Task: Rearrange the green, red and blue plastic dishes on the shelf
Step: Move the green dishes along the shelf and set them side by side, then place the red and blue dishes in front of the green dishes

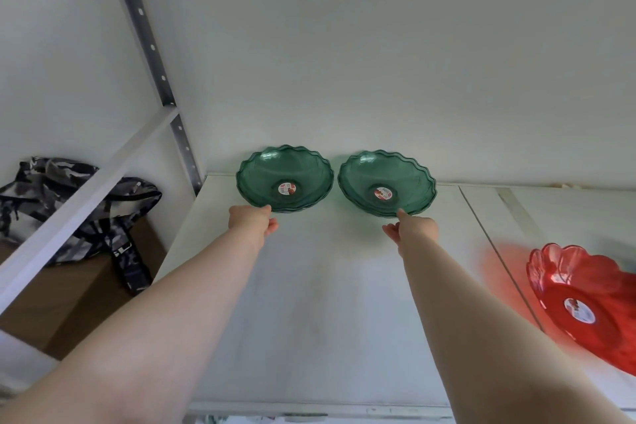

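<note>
Hands reach the shelf's [309, 286] back wall: my left hand [253, 221] pinches the left green dish's [285, 178] near rim, my right hand [411, 229] the right green dish's [387, 183]; red dish [585, 303] sits nearer, rightward.

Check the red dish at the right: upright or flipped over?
Upright. The red dish shows its open hollow to the camera, with the round sticker visible on its inner floor and the scalloped rim facing up, resting on the shelf.

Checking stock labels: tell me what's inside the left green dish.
Inside the left green dish a round red-and-white sticker sits at the centre; nothing else. The left hand covers part of its near rim.
</note>
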